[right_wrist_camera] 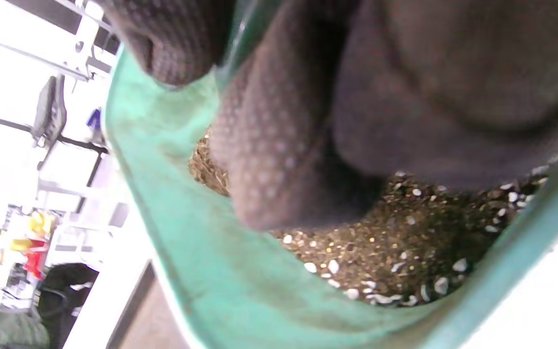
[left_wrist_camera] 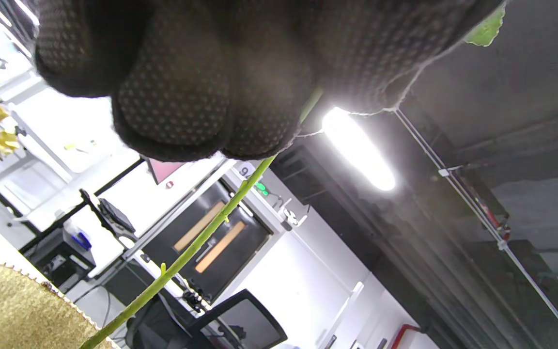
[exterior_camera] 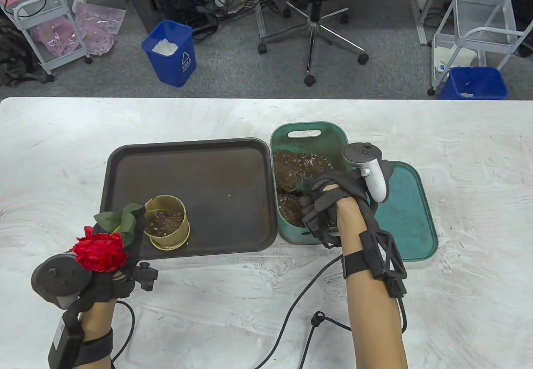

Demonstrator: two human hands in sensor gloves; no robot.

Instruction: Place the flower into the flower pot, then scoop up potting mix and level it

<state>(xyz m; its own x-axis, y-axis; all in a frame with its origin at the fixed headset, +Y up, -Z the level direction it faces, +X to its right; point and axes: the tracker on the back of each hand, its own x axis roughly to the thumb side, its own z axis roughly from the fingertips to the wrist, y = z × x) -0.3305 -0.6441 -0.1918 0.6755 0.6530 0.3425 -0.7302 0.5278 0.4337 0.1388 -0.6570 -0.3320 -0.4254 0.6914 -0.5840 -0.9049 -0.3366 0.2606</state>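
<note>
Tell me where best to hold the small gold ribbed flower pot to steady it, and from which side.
Grip the gold ribbed flower pot around its upright round wall, fingers coming from its right side over the bare dark tray. The left hand and red flower crowd its left, and the stem leans into its open top.

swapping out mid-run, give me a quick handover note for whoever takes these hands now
Left hand: grips the rose by its stem, which slants down into the gold flower pot on the dark tray.
Right hand: down in the green bin of potting mix; whether it holds a scoop cannot be told.
Done: stem in the pot, some mix already there.
Left: scoop more, level it.
</note>
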